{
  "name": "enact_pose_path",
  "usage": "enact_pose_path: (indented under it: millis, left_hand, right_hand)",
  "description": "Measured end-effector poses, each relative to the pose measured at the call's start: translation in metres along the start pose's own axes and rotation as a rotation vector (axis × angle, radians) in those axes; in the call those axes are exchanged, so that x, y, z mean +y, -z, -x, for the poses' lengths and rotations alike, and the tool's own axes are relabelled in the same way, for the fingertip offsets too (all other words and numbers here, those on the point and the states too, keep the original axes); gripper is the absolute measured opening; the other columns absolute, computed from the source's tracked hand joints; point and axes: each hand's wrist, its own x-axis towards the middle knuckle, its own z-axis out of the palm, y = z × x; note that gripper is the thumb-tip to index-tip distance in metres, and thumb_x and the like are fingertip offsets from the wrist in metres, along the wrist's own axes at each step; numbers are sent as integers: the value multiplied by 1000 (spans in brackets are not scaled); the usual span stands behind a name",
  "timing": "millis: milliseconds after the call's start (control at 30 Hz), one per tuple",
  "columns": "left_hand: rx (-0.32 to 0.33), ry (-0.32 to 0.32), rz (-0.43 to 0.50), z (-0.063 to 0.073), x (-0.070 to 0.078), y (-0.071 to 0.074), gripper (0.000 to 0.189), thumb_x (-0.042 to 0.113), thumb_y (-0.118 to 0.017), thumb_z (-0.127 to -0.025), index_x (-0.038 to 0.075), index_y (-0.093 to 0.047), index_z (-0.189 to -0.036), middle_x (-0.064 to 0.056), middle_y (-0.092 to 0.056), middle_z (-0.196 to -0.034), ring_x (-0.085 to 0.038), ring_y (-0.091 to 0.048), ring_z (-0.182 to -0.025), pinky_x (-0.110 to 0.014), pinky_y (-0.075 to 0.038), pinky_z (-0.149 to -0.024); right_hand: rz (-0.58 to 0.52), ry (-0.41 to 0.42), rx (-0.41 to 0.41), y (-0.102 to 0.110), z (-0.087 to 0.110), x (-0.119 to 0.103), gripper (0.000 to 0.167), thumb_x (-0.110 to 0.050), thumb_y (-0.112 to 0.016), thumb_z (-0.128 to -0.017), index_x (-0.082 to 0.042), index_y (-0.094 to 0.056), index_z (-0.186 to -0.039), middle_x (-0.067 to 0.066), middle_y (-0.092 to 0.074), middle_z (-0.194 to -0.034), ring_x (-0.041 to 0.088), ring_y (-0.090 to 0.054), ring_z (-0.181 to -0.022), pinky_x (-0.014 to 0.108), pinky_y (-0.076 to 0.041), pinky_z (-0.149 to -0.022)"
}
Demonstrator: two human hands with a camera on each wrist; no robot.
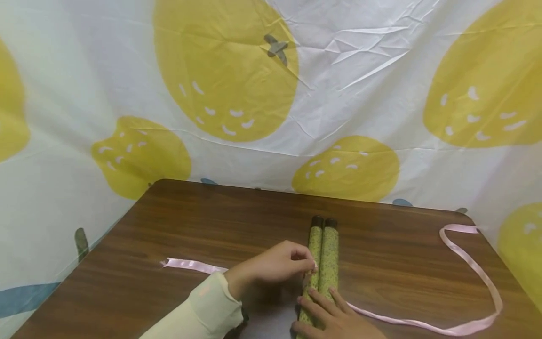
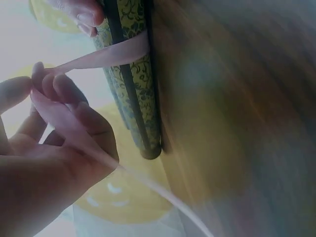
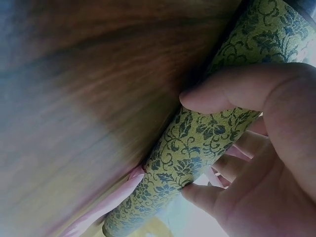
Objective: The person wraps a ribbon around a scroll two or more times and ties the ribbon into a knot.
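Observation:
Two rolled scrolls covered in yellow-green floral cloth, the left scroll [image 1: 314,245] and the right scroll [image 1: 330,254], lie side by side with dark ends pointing away. A pink satin ribbon [image 1: 476,273] runs beneath them and out to both sides. My left hand [image 1: 277,262] pinches the ribbon just above the left scroll; in the left wrist view the ribbon [image 2: 106,55] crosses a scroll and passes up into the fingers, its tail lying over the palm. My right hand [image 1: 330,318] rests across both scrolls with fingers spread; its thumb [image 3: 212,96] touches a scroll's side.
The brown wooden table [image 1: 237,212] has a rounded far edge. Behind it hangs a white curtain [image 1: 237,160] printed with yellow fruit. One ribbon end [image 1: 186,264] lies at the left; the longer part curves near the right edge.

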Motion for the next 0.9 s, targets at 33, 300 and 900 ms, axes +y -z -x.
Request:
enact_pose_path:
  millis: [33,300,900]
  left_hand:
    - [8,6,12,0,0,-1,22,29,-56,-101,17,-74,-96,8,-72,-97,-5,-62,-92,-27,-50,-85]
    - [61,3,229,-3,5,-9,26,29,-59,-101,8,-73,-105,-3,-70,-114,-12,-60,-109,-38,-48,-102]
    - [70,-54,494,-14,1,-25,26,8,-65,-96,-7,-65,-116,-14,-72,-103,-14,-70,-88,-30,-58,-87]
  right_hand:
    - [-5,0,-2,0,0,0,53,-67,-47,-95,-35,-54,-137,5,-59,-142,29,-57,-130,56,-54,-90]
    - [-31,-14,5,2,1,-2,57,-70,-43,-94,-35,-56,-138,6,-56,-145,29,-56,-131,55,-53,-91]
    - [30,0,17,3,3,-1,57,-69,-42,-95,-34,-54,-140,4,-56,-145,27,-54,-133,54,-53,-92]
